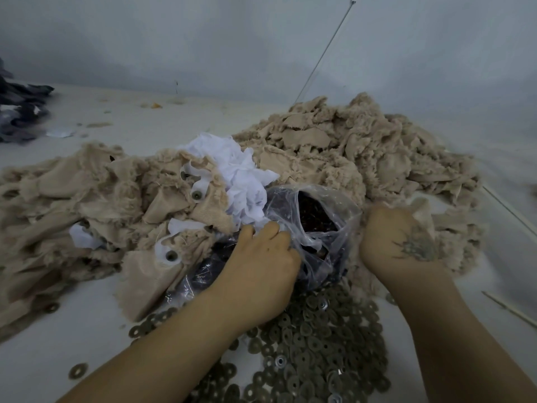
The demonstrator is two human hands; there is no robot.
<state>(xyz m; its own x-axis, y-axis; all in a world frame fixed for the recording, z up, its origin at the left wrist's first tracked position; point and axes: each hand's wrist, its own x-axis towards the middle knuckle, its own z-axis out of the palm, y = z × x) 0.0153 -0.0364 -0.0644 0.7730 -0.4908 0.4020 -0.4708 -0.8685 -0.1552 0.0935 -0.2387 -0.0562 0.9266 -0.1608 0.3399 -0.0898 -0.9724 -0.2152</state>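
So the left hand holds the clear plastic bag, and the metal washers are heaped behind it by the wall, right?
Not quite. The head view shows the metal washers heaped in front of the clear plastic bag, nearest the person, not behind it by the wall. The left hand does hold the bag.

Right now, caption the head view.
Left hand grips clear plastic bag, right hand beside it, amid beige fabric scraps and grey metal rings.

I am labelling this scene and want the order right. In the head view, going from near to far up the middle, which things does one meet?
pile of grey ring-shaped discs → plastic bag → white cloth scraps → beige fabric heap → wall
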